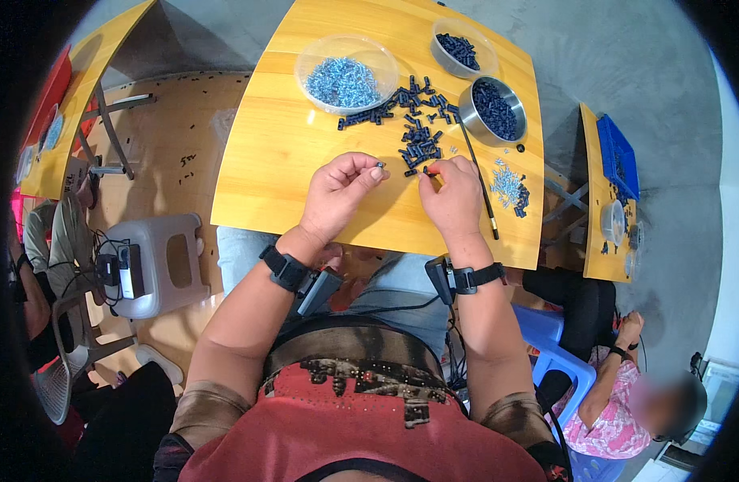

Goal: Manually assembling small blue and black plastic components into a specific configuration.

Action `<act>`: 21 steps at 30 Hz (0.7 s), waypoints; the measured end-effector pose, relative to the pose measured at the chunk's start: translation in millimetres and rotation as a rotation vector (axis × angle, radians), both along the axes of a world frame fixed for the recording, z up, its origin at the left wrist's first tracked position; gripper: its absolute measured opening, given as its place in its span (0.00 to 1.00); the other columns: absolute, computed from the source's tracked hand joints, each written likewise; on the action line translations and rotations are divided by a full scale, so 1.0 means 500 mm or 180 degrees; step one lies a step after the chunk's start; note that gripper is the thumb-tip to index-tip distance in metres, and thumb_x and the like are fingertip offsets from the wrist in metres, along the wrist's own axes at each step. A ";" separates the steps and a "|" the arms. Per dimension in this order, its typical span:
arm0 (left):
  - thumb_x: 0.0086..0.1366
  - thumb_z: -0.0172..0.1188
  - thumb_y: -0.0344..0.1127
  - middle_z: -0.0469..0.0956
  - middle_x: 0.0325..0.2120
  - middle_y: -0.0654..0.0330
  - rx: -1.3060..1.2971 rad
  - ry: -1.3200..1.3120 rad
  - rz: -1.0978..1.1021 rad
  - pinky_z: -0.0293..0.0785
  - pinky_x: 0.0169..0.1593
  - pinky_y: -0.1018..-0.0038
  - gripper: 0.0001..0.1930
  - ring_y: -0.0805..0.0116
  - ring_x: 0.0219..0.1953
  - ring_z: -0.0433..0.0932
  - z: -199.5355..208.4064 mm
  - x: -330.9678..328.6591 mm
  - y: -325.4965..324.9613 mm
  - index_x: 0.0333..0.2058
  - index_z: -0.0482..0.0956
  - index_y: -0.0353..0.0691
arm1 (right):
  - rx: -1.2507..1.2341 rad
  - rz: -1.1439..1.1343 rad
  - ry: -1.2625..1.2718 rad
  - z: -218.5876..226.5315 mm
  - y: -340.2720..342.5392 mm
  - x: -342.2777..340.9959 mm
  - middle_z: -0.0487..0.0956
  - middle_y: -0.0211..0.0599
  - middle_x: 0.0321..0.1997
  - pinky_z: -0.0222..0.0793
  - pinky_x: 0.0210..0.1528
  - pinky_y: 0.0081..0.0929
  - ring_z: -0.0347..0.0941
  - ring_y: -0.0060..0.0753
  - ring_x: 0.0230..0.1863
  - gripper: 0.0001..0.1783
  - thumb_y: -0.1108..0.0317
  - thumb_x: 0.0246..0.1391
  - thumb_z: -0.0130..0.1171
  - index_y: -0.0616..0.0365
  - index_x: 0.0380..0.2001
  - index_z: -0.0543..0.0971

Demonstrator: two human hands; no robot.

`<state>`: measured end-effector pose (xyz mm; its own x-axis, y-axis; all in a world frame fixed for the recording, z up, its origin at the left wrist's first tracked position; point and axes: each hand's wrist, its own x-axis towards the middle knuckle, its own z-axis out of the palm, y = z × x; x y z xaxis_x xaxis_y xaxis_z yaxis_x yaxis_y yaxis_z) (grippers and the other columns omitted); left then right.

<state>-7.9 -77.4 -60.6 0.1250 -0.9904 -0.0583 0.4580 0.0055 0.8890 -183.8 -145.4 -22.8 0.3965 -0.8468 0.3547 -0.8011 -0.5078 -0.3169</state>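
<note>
On the yellow wooden table (281, 153), the left hand (337, 193) pinches a small silver screw (380, 165) while the right hand (454, 197) grips a small dark piece (428, 170), seemingly mid-assembly, so the next move calls for aligning both.

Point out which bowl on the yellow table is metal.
The steel bowl at the table's right, full of dark parts. The other two bowls, holding silvery screws and dark pieces, are clear plastic.
</note>
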 end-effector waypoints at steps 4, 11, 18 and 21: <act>0.63 0.54 0.28 0.77 0.33 0.61 0.0004 0.0014 -0.0009 0.71 0.47 0.76 0.07 0.70 0.41 0.77 0.001 -0.002 -0.004 0.38 0.73 0.34 | 0.0013 -0.0060 -0.0034 -0.004 -0.005 0.000 0.72 0.40 0.26 0.66 0.38 0.36 0.69 0.44 0.34 0.06 0.71 0.37 0.62 0.61 0.21 0.77; 0.63 0.54 0.29 0.77 0.33 0.61 0.0043 -0.0005 -0.0019 0.71 0.47 0.76 0.06 0.70 0.41 0.77 0.001 0.000 -0.003 0.38 0.73 0.34 | 0.0024 -0.0083 -0.0066 -0.008 -0.009 0.005 0.72 0.41 0.26 0.66 0.38 0.36 0.68 0.45 0.33 0.04 0.72 0.37 0.60 0.60 0.20 0.76; 0.63 0.54 0.28 0.77 0.33 0.61 0.0043 -0.0071 -0.0044 0.71 0.47 0.76 0.06 0.70 0.41 0.77 0.000 -0.001 -0.002 0.38 0.73 0.34 | 0.0011 -0.0227 -0.0156 0.000 -0.010 -0.019 0.73 0.41 0.26 0.66 0.38 0.37 0.69 0.45 0.34 0.03 0.73 0.37 0.59 0.59 0.20 0.76; 0.63 0.54 0.28 0.77 0.33 0.61 0.0043 -0.0128 -0.0010 0.72 0.47 0.76 0.06 0.70 0.41 0.77 0.007 -0.002 0.001 0.38 0.73 0.33 | 0.0067 -0.0216 -0.0185 0.001 -0.007 -0.027 0.73 0.41 0.26 0.66 0.38 0.37 0.69 0.45 0.34 0.03 0.73 0.37 0.59 0.60 0.20 0.76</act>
